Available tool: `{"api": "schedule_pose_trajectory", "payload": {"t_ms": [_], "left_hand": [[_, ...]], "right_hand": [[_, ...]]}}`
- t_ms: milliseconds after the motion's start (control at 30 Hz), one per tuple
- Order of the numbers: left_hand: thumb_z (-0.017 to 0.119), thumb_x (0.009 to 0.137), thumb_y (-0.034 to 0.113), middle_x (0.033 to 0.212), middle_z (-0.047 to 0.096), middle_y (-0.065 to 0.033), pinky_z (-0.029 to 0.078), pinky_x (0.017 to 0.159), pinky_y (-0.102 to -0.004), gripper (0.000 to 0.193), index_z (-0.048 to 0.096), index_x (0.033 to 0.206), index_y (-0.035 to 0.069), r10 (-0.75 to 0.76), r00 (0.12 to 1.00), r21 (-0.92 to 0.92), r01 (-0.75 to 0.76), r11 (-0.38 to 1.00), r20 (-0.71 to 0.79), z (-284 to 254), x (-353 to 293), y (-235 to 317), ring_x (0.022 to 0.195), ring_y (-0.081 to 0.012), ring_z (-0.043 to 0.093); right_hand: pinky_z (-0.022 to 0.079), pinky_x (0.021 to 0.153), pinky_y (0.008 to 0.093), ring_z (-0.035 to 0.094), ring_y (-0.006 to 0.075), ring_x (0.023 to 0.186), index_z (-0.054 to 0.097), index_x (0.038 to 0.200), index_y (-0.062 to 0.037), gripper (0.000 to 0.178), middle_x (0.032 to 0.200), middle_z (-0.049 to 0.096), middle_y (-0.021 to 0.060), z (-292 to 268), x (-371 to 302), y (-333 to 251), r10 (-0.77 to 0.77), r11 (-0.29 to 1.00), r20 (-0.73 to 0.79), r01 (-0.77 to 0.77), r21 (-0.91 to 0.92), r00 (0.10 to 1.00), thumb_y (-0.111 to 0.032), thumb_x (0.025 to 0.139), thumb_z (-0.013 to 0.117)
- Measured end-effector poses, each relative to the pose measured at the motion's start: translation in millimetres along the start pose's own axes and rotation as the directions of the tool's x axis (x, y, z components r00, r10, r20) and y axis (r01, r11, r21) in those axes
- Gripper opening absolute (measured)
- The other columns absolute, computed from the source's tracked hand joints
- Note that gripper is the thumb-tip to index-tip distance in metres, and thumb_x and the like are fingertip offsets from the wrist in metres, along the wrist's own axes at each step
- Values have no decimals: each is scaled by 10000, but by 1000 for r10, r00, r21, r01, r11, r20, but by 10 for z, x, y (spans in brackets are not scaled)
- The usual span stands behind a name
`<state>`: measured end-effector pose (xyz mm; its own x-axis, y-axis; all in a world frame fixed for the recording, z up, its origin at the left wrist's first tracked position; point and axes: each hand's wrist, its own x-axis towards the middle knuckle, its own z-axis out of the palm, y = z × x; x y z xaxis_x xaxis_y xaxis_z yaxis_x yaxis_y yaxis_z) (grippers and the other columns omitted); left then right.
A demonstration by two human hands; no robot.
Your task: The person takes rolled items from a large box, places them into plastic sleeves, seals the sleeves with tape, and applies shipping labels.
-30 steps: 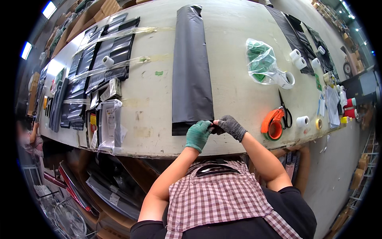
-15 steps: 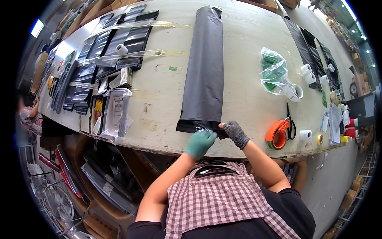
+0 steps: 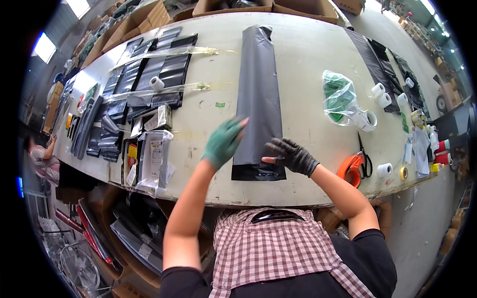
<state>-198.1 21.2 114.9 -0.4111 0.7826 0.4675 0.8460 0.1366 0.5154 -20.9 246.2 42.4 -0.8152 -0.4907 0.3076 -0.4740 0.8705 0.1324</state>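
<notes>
A long dark grey plastic mailing bag (image 3: 258,99) lies lengthwise in front of me, its black end strip toward the near table edge. My left hand (image 3: 224,144), in a green glove with bare fingertips, is at the bag's left edge, fingers stretched out and slightly blurred. On the opposite side, my right hand (image 3: 293,156) in a dark grey glove spreads its fingers at the lower right edge of the bag. Neither hand holds anything. Whether the fingers press on the plastic or hover just over it, I cannot tell.
Stacks of black bags (image 3: 169,64) lie taped down at the left, near a clear plastic bin (image 3: 151,159). To the right are an orange tape dispenser (image 3: 351,169), black scissors (image 3: 366,161), a clear bag with green contents (image 3: 340,97) and several white rolls (image 3: 384,100). Another person (image 3: 42,156) is at far left.
Both hands have let go of the bag's near end. My left hand has moved up and left, my right hand slightly up, its fingers now spread. The whole view has shifted a little.
</notes>
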Motion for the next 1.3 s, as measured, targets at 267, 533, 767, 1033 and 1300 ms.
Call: {"api": "schedule_pose_trajectory", "payload": {"t_ms": [267, 533, 767, 1033, 1300], "left_hand": [[523, 863, 392, 1506, 271, -67, 33, 1130, -516, 664, 316, 1437, 131, 162, 861, 312, -341, 887, 482, 1387, -37, -370, 1401, -256, 202], [443, 970, 242, 1375, 446, -97, 322, 1063, -346, 446, 413, 1346, 4, -7, 807, -636, 471, 612, 591, 693, -746, -1140, 1234, -179, 436], [462, 841, 661, 1354, 446, -124, 325, 1055, -378, 810, 417, 1336, 21, -269, 892, -907, 405, 117, 363, 103, -416, -1, 1233, -207, 429], [640, 892, 184, 688, 438, 29, 384, 579, -255, 245, 464, 780, 57, -769, 537, -638, 467, 613, -345, 737, 27, -289, 638, -84, 392], [601, 847, 198, 1011, 567, -197, 437, 824, -462, 255, 484, 1003, 34, -772, 636, 68, 771, 634, -18, 1494, 302, -624, 954, -391, 555]], "right_hand": [[532, 757, 345, 652, 239, 869, 630, 1039, -110, 255, 977, 667, 69, -329, 121, -46, 89, 921, -118, -37, 387, 989, -105, 790, 576], [490, 705, 262, 578, 78, 733, 659, 1060, -39, 216, 762, 653, 102, -421, 720, 351, 842, 195, -37, -241, 951, 538, -183, 908, 607], [415, 552, 367, 434, 299, 537, 585, 810, 14, 312, 647, 488, 229, -110, 714, 138, 919, 226, 1, -528, 818, 394, -280, 915, 580], [441, 588, 397, 558, 366, 626, 574, 766, -1, 379, 717, 578, 236, -22, 532, 253, 986, 55, 71, -697, 715, 150, -347, 919, 547], [480, 737, 492, 619, 411, 848, 551, 977, -62, 308, 875, 640, 242, 1062, 81, 701, 879, 22, 461, -977, 214, 121, -334, 834, 573]]}}
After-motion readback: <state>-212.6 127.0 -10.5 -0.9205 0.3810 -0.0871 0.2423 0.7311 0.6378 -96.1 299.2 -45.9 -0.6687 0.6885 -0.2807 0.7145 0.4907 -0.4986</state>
